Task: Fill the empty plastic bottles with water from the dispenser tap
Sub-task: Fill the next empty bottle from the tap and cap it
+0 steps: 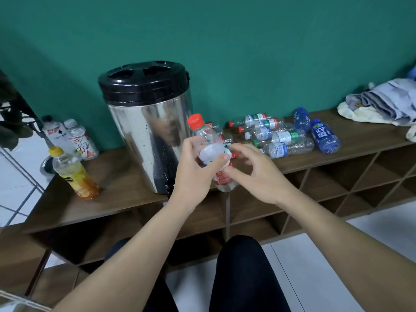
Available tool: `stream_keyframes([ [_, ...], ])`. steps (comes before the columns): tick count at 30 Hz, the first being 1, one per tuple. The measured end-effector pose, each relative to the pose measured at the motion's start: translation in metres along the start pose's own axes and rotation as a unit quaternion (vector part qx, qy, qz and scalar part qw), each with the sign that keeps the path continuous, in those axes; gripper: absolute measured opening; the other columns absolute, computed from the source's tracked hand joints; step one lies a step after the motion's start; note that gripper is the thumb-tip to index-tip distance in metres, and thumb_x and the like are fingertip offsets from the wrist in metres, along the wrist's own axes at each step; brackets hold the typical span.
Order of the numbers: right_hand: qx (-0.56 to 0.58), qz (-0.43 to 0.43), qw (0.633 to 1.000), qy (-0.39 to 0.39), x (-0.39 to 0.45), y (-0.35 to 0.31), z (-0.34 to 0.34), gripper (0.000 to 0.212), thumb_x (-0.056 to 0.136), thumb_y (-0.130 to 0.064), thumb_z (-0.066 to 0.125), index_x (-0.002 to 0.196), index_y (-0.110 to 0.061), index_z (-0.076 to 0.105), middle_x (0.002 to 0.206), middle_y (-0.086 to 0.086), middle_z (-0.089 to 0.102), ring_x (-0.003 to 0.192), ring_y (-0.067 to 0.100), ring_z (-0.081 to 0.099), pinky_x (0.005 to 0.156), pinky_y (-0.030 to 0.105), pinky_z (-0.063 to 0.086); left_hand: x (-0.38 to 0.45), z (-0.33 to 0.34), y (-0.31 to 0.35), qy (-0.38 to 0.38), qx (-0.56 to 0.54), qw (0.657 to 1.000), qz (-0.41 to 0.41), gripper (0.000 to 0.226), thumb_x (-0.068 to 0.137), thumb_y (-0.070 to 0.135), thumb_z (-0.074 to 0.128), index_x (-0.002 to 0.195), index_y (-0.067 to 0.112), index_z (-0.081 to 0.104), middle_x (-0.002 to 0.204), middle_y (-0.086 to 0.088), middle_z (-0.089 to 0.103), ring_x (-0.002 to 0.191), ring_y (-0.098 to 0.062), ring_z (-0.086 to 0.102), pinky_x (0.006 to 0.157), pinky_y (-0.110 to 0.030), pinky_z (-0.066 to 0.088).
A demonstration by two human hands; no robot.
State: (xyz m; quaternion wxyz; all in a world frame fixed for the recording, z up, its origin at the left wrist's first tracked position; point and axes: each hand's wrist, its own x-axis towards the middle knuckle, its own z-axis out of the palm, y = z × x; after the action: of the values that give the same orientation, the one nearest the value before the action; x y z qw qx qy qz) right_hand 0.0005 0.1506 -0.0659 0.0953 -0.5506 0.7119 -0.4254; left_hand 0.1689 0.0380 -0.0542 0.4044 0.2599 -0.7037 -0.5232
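gripping red-capped bottle [208,140] in left hand [195,170], right hand [252,174] seemingly loose

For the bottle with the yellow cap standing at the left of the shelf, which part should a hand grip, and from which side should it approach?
Probably best to grip the yellow-capped bottle around its body, below the cap, coming from the front. It stands apart near the shelf edge, leaning slightly in this wide-angle view; the steel dispenser is to its right and two more bottles stand behind.
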Motion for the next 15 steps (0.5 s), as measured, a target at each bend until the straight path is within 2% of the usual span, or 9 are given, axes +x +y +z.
stream_keyframes([
  [2,0.04,-0.029,0.998,0.034,0.006,-0.025,-0.01,0.058,0.099,-0.068,0.062,0.147,-0.036,0.061,0.132,-0.019,0.062,0.124,0.006,0.061,0.109,0.042,0.053,-0.007,-0.003,0.003,-0.007,0.012,1.0,-0.006,0.049,0.097,0.04,0.088,0.135,0.03,0.058,0.125,0.013,0.074,0.118,-0.01,0.072,0.1,-0.044,0.061],
  [4,0.062,-0.048,0.994,0.079,0.016,-0.053,-0.017,0.041,0.101,-0.063,0.065,0.129,-0.034,0.067,0.106,-0.01,0.067,0.099,0.009,0.065,0.091,0.042,0.057,-0.018,-0.003,0.005,-0.024,0.022,0.999,-0.005,0.051,0.1,0.041,0.084,0.141,0.031,0.056,0.125,0.016,0.075,0.115,-0.006,0.073,0.101,-0.041,0.062],
  [7,-0.002,-0.06,0.992,0.107,0.035,-0.083,-0.021,0.033,0.098,-0.063,0.072,0.102,-0.031,0.065,0.074,-0.005,0.061,0.068,0.011,0.058,0.066,0.037,0.049,-0.032,-0.002,0.005,-0.035,0.082,0.996,0.002,0.063,0.1,0.051,0.08,0.15,0.044,0.044,0.134,0.024,0.068,0.119,0.002,0.067,0.102,-0.031,0.057],
  [9,-0.057,-0.067,0.99,0.113,0.045,-0.093,-0.023,0.039,0.099,-0.063,0.073,0.087,-0.028,0.064,0.062,-0.007,0.056,0.062,0.012,0.056,0.063,0.037,0.047,-0.038,-0.005,0.003,-0.032,0.105,0.994,0.006,0.066,0.1,0.056,0.079,0.152,0.048,0.039,0.142,0.026,0.064,0.127,0.001,0.064,0.108,-0.032,0.054],
  [12,-0.104,-0.058,0.988,0.101,0.052,-0.098,-0.025,0.047,0.097,-0.069,0.071,0.078,-0.026,0.064,0.059,-0.007,0.06,0.063,0.011,0.06,0.069,0.039,0.055,-0.043,-0.013,0.0,-0.013,0.15,0.989,0.012,0.071,0.099,0.063,0.076,0.155,0.047,0.036,0.153,0.024,0.058,0.138,-0.005,0.059,0.116,-0.035,0.051],
  [15,-0.123,-0.044,0.988,0.078,0.057,-0.099,-0.019,0.051,0.097,-0.068,0.071,0.077,-0.022,0.063,0.062,-0.005,0.063,0.065,0.014,0.061,0.067,0.037,0.053,-0.046,-0.023,-0.002,-0.008,0.184,0.983,0.02,0.072,0.099,0.064,0.075,0.156,0.047,0.035,0.139,0.021,0.067,0.123,-0.007,0.067,0.104,-0.035,0.058],
])
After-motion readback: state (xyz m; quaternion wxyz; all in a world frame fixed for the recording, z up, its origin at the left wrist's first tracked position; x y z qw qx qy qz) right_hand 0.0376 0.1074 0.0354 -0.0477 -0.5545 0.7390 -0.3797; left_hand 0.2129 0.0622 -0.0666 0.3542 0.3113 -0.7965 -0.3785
